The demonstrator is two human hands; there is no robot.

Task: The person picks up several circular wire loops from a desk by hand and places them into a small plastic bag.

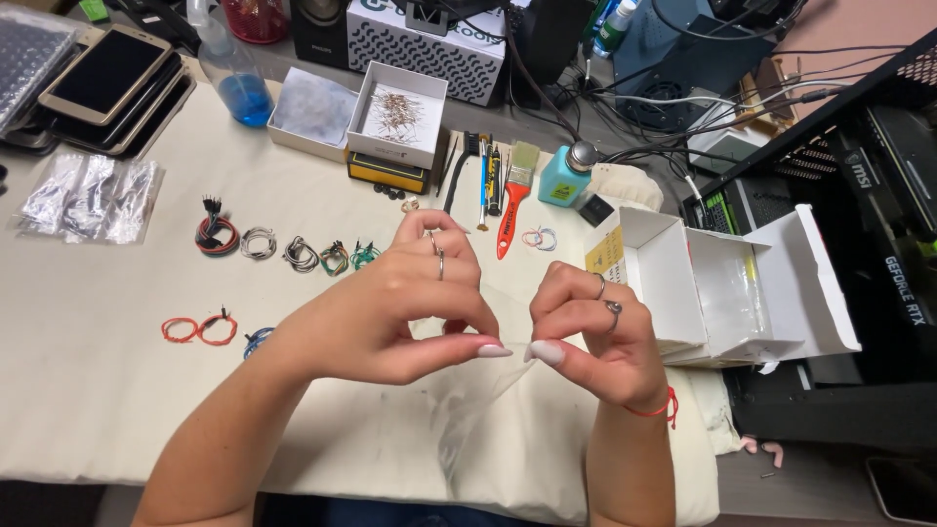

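Head view is showing the left hand (pixel 390 312) and right hand (pixel 586 337) pinching a clear plastic bag (pixel 468 410) at centre frame, its mouth apparently not yet opened, with bare cloth (pixel 107 390) lying free at lower left and an open white box (pixel 722 283) crowding the right.

A cream cloth-covered table (pixel 88 390) carries coiled wires (pixel 217 237), an open white box (pixel 717 288), a red-handled brush (pixel 514 195) and stacked phones (pixel 112 83).

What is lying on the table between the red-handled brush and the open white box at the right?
In the head view, a small bundle of coloured rubber bands lies between the red-handled brush and the open white box.
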